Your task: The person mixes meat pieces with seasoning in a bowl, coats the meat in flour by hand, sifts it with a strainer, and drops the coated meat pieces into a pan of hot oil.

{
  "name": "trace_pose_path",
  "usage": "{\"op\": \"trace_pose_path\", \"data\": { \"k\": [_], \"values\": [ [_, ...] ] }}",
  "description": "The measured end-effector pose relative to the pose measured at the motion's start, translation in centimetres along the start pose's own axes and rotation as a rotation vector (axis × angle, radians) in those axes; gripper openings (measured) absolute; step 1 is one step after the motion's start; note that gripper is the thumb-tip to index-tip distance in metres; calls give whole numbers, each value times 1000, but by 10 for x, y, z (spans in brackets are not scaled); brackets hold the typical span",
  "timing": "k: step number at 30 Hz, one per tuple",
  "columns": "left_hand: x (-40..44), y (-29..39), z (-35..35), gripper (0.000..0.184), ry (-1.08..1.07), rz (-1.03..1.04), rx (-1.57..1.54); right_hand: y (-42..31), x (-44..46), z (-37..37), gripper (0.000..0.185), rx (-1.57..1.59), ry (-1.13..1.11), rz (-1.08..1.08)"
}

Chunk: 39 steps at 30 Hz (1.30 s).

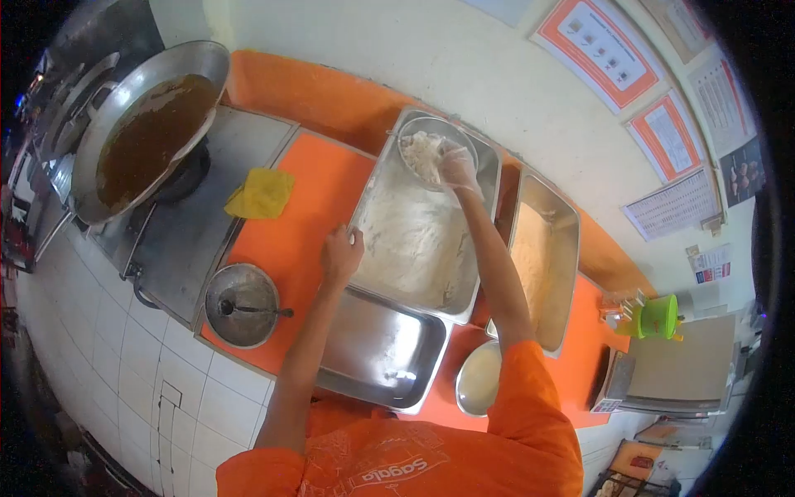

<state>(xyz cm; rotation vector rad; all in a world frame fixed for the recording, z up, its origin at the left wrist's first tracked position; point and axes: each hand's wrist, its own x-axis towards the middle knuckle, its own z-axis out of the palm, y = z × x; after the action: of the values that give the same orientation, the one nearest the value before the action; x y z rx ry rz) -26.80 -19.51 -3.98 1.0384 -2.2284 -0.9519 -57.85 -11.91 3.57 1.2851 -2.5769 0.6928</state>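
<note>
My right hand (458, 168), in a clear plastic glove, reaches into a round metal bowl (439, 180) that holds whitish, floury pieces. Its fingers are bent among the pieces; what they hold is too small to tell. The bowl rests at the far end of a large metal tray (414, 240) dusted with white flour. My bare left hand (341, 255) is at the left edge of this tray, with its fingers curled; I cannot make out whether it grips the rim.
A wok (207, 62) of brown oil sits on the stove at left. Near it are a yellow cloth (263, 192) and a metal bowl with a ladle (242, 305). An empty metal tray (373, 346), a tray of orange powder (542, 265) and a pale-filled bowl (479, 378) stand nearer.
</note>
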Motion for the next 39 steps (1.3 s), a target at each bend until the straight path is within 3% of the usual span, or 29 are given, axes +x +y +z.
{"op": "trace_pose_path", "data": {
  "k": [1,4,7,9,11,13,15,16,18,20,21,24,26,28,29,31,33,34,36,37,39],
  "values": [
    [0,2,-2,31,-10,-15,12,-9,-3,-11,13,74,-49,29],
    [-2,6,-3,30,-27,-33,37,67,3,49,18,-50,50,-203],
    [1,-2,3,31,-17,-6,48,16,-27,-21,23,-509,-190,-5],
    [1,0,0,32,-41,-15,58,-1,-68,-59,29,-212,20,347],
    [0,3,-2,33,-17,14,71,56,-88,-36,27,-345,-379,446],
    [-1,5,-3,33,-7,27,77,64,-101,-30,26,-392,-448,289],
    [-2,8,-5,33,-19,31,83,60,-120,-39,26,-94,-505,349],
    [0,10,-6,32,-30,17,68,25,-121,-63,26,232,-512,463],
    [-3,9,-7,32,-35,-18,35,27,-119,-56,24,1098,-610,575],
    [-14,7,-5,31,-3,-1,24,6,-136,-54,21,1431,-514,648],
    [-5,7,-6,31,19,13,21,-43,-144,-74,20,1232,-316,709],
    [-4,-6,1,29,22,66,-42,-59,-159,-68,9,1793,-132,956],
    [-11,-19,7,28,32,76,-13,-96,-144,-97,7,1513,70,1131],
    [-8,-16,9,26,30,44,-48,-91,-171,-87,7,1337,-121,828],
    [-24,-8,-3,25,-46,7,-72,-36,-181,-31,6,1058,-192,776],
    [26,15,-7,24,2,38,-89,-81,-168,-68,7,1249,-8,780],
    [-4,-5,4,23,-5,33,5,-63,-160,-52,10,392,-208,737],
    [-48,-29,7,23,-27,53,19,-75,-201,-70,12,696,-229,877],
    [3,-31,24,24,151,175,-21,-100,-155,-131,16,1318,-196,878],
    [-1,1,1,26,-7,-35,13,-92,-149,-109,17,1261,-100,843],
    [-56,-25,0,27,-114,11,91,-77,-216,-99,16,1015,-197,729]
  ]
}}
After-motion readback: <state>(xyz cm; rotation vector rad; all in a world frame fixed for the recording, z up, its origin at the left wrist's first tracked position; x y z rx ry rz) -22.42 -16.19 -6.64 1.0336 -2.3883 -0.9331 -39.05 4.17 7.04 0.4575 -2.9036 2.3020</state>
